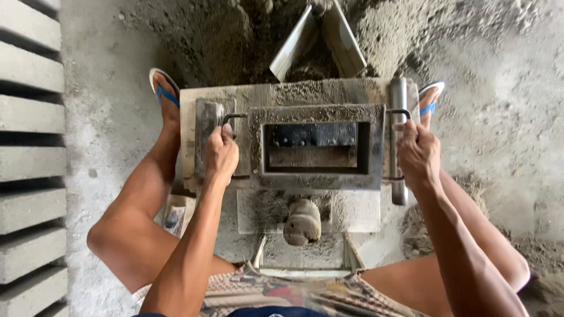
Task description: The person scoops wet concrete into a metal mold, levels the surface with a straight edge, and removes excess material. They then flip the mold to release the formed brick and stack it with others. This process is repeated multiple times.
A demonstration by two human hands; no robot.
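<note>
Head view: both hands grip the metal block mould (317,147), left hand (220,154) and right hand (418,154) each closed on a side handle.

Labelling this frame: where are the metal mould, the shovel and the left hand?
metal mould (317,113), head view, top rim.
shovel (343,41), head view, right blade face.
left hand (221,154), head view, back of hand.

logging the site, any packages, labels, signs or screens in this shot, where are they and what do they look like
No clear package, label, sign or screen shows.
Nearest candidate: a small tan boxlike thing with a dark patch on its face, on the ground beside the person's left knee, partly hidden by the left forearm; too unclear to call a package.
The metal block mould, gripped by the left hand and right hand, bears no label.
</note>
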